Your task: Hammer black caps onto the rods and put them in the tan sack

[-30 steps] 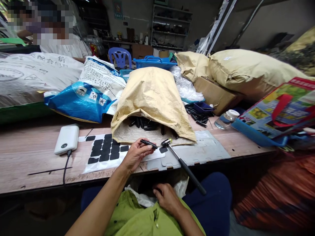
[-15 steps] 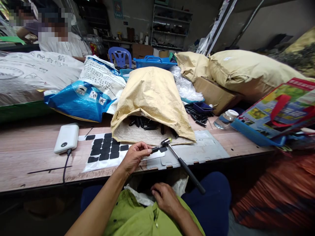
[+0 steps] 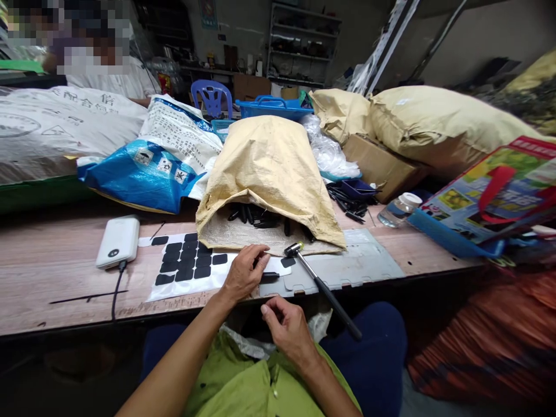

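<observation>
Over the front edge of the bench is my left hand (image 3: 244, 274), its fingers bent and the thumb apart from them. A short black pen-like piece (image 3: 270, 277) lies just right of that thumb, apart from the grip. My right hand (image 3: 290, 329) hovers above my lap, below the black piece, with loosely curled fingers and no object visible in it. To the right, a small hammer (image 3: 324, 289) rests with its head on the bench and its black handle jutting over the edge. A white sheet of black square stickers (image 3: 186, 271) lies left of my left hand; one loose black square (image 3: 287, 262) is near the hammer head.
An open tan sack (image 3: 264, 156) holding several black pieces faces me. Left are a white power bank (image 3: 117, 242) with a cable and a blue-white bag (image 3: 152, 168). Right stand a clear jar (image 3: 397, 211), more black pieces (image 3: 345, 202) and a blue tray (image 3: 456, 234).
My left hand has let go of the black piece, which now lies on the bench. My right hand has risen from my lap toward the bench edge.
</observation>
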`<state>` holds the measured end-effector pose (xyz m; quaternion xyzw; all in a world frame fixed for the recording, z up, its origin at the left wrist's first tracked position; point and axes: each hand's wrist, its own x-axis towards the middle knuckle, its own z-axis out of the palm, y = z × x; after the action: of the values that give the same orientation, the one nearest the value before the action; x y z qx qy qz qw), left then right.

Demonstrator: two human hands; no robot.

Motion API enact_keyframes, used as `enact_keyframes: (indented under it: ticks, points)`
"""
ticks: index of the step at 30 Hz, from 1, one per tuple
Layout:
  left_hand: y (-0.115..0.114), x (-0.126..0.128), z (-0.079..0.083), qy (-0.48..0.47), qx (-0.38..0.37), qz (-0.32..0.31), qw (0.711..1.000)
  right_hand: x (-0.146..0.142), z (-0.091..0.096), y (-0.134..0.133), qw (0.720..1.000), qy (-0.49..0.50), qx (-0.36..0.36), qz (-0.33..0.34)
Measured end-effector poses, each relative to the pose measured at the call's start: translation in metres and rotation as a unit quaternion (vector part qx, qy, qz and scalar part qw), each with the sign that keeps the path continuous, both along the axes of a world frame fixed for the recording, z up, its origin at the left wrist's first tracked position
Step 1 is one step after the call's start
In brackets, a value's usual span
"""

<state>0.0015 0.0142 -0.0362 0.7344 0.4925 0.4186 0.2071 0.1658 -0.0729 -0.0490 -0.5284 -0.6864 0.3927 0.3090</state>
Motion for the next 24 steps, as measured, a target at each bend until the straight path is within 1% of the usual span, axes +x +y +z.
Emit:
enact_keyframes:
  ticks: [2,4,5,6,8,9,10,11,13,14,16,20,22,24]
  points:
    - [-0.004,-0.005,0.004,0.025,-0.012,-0.048,0.998,0.008,0.009,-0.003,1.000,0.007,0.024,0.011]
    - [-0.007,-0.007,0.005,0.064,-0.020,-0.081,0.994,0.022,0.021,-0.002,0.998,0.009,0.065,-0.006]
    - [-0.007,-0.008,0.005,0.071,-0.024,-0.083,0.994,0.030,0.028,0.001,0.995,0.000,0.093,-0.033]
    - [-0.006,-0.008,0.004,0.071,-0.030,-0.078,0.994,0.040,0.034,0.006,0.988,-0.021,0.130,-0.078]
    - [-0.003,-0.007,0.001,0.062,-0.046,-0.060,0.995,0.059,0.040,0.020,0.959,-0.123,0.203,-0.153]
    - [-0.001,-0.007,-0.001,0.059,-0.052,-0.050,0.996,0.068,0.040,0.027,0.941,-0.188,0.221,-0.174]
    - [0.000,-0.006,-0.002,0.059,-0.059,-0.044,0.996,0.075,0.039,0.034,0.926,-0.244,0.223,-0.182]
    - [0.001,-0.005,-0.002,0.061,-0.065,-0.040,0.995,0.081,0.036,0.040,0.918,-0.283,0.217,-0.173]
    - [0.003,-0.005,-0.002,0.067,-0.074,-0.034,0.994,0.088,0.028,0.047,0.917,-0.314,0.197,-0.148]
    - [0.002,-0.004,-0.002,0.070,-0.076,-0.031,0.994,0.089,0.024,0.049,0.922,-0.310,0.187,-0.140]
    - [0.002,-0.004,0.000,0.071,-0.077,-0.027,0.994,0.088,0.019,0.047,0.934,-0.276,0.175,-0.147]
    - [0.001,-0.005,0.003,0.058,-0.083,-0.027,0.994,0.081,0.019,0.032,0.947,-0.174,0.181,-0.201]
    - [0.001,-0.004,0.004,0.053,-0.100,-0.021,0.993,0.077,0.022,0.022,0.958,-0.120,0.145,-0.214]
    - [0.003,-0.001,0.005,0.056,-0.121,-0.002,0.991,0.074,0.026,0.014,0.971,-0.075,0.090,-0.206]
